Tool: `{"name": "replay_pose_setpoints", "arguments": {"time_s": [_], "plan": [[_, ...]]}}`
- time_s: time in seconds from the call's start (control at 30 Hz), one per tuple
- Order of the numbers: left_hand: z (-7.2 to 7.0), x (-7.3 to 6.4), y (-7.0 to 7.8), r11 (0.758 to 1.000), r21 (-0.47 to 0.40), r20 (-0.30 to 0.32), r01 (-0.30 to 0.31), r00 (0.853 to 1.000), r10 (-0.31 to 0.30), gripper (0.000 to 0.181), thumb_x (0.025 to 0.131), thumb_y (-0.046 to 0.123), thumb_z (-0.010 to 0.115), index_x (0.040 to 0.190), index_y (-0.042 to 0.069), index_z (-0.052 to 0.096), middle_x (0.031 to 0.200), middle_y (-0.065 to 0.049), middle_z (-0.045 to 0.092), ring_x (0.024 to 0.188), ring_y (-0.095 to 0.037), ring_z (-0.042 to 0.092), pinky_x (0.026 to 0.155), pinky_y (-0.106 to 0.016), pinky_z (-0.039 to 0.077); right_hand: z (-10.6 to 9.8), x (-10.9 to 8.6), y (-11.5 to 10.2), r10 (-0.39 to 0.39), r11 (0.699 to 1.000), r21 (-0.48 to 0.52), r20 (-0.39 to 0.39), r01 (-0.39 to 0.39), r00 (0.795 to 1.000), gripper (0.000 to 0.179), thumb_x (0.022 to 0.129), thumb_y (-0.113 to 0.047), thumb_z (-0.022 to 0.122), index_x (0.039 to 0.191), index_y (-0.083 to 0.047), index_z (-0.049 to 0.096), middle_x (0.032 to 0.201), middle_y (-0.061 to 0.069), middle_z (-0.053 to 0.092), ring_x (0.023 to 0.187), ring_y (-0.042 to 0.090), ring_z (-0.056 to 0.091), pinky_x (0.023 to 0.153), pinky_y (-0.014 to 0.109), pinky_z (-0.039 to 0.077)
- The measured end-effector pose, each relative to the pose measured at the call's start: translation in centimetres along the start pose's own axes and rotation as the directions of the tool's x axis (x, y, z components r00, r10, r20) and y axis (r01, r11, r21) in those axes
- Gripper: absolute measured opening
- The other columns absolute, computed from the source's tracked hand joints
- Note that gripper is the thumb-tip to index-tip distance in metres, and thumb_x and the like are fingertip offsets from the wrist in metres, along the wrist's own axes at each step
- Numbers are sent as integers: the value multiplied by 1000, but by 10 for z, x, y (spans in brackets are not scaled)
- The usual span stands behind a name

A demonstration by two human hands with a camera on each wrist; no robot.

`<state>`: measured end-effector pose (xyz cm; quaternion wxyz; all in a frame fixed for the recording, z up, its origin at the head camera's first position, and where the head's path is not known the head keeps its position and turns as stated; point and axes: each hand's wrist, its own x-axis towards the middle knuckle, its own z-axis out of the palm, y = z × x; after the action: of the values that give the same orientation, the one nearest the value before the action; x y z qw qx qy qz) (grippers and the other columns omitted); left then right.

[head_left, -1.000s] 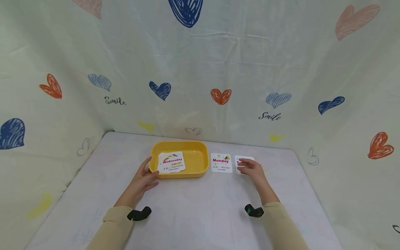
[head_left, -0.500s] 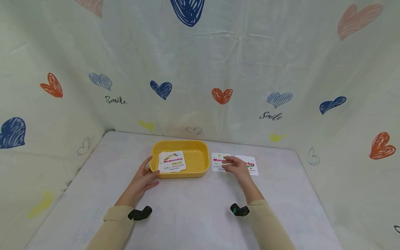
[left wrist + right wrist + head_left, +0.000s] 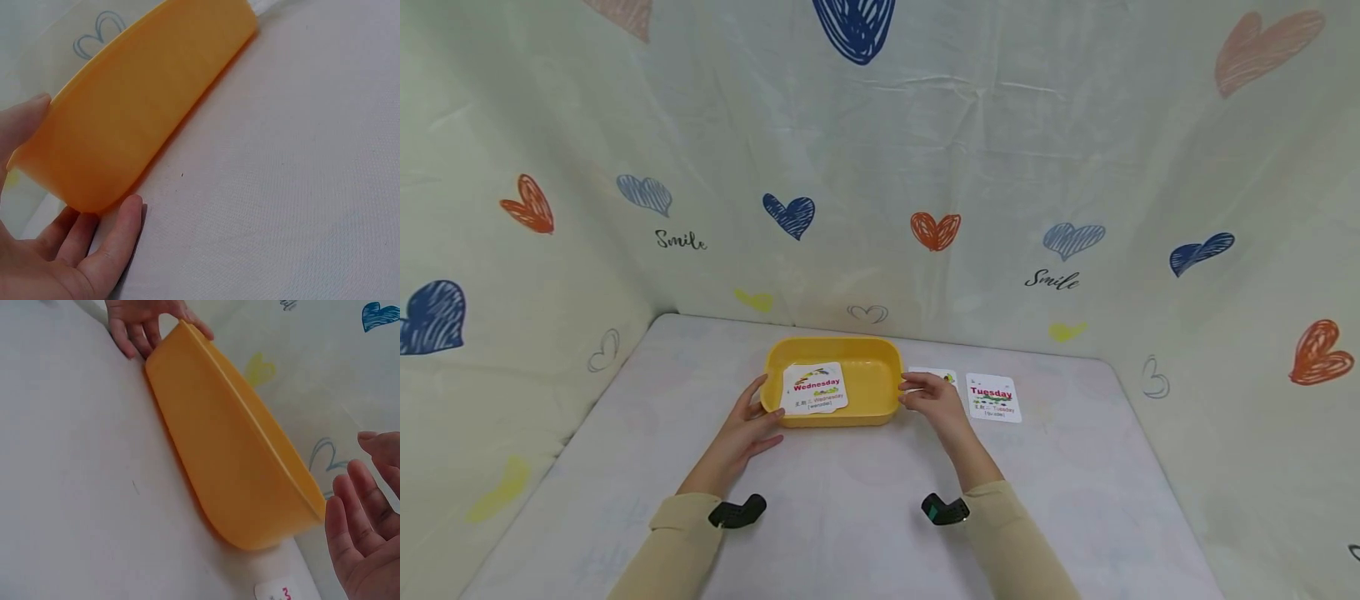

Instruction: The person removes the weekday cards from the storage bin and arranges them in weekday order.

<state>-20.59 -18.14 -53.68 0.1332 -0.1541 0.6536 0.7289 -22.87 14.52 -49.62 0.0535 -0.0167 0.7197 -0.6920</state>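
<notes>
A yellow plastic tray (image 3: pixel 874 385) stands toward the back of the table, with a Wednesday card (image 3: pixel 815 390) on top of other card edges in its left half. My left hand (image 3: pixel 741 432) holds the tray's left end, its thumb at the rim and its fingers low against the outer wall. Beside the right end is my right hand (image 3: pixel 940 410), fingers extended and loosely bent, nothing held; contact with the rim is unclear. Behind that hand, a Monday card (image 3: pixel 946 375) is mostly covered. Farther right lies a Tuesday card (image 3: pixel 992 397), face up.
The white table (image 3: pixel 850 517) ends at a hanging cloth (image 3: pixel 865 275) printed with hearts, which rises at the back and both sides. In the right wrist view, a card corner (image 3: pixel 275 591) shows below the tray's end.
My right hand has moved left, from the Tuesday card across the Monday card to the tray's right end. The Tuesday card is now uncovered. The left hand stays on the tray.
</notes>
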Motion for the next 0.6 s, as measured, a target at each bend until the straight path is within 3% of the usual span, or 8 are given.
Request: {"name": "replay_pose_setpoints", "arguments": {"time_s": [0.3,0.6], "plan": [[1,-2,2,1000,7,19,-24,1000,24,82,94,9,63,156,35,16,149,-22,27,124,-37,46,90,-48,53,30,2,0,5,997,78,11,-6,1000,40,83,8,68,122,9,60,109,21,64,83,15,65,78,23,55],[2,-6,3,999,31,6,-22,1000,21,81,95,11,64,156,36,16,149,-22,28,123,-38,46,90,-49,53,53,7,3,-3,1000,30,27,3,1000,38,84,4,71,121,3,63,116,24,62,86,16,63,81,24,55]]}}
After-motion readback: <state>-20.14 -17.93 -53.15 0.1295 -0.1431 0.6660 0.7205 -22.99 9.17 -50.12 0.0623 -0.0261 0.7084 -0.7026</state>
